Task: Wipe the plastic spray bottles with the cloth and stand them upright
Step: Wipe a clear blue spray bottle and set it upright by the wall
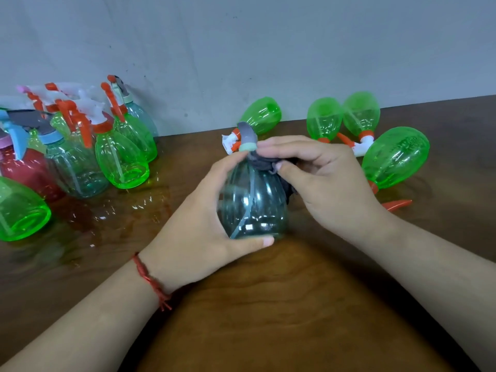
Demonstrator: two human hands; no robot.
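In the middle of the wooden table (268,304) my left hand (198,229) grips a clear teal spray bottle (255,202) round its body, thumb under the base. Its pale green collar and grey trigger head point away from me. My right hand (319,181) pinches a dark grey cloth (268,162) against the bottle's neck and right shoulder. Most of the cloth is hidden under my fingers.
Several spray bottles (120,154) in green, teal and red stand upright at the left by the wall. A green bottle (21,210) lies at the far left edge. Several green bottles (394,157) lie on their sides at the back right, another (263,114) behind my hands.
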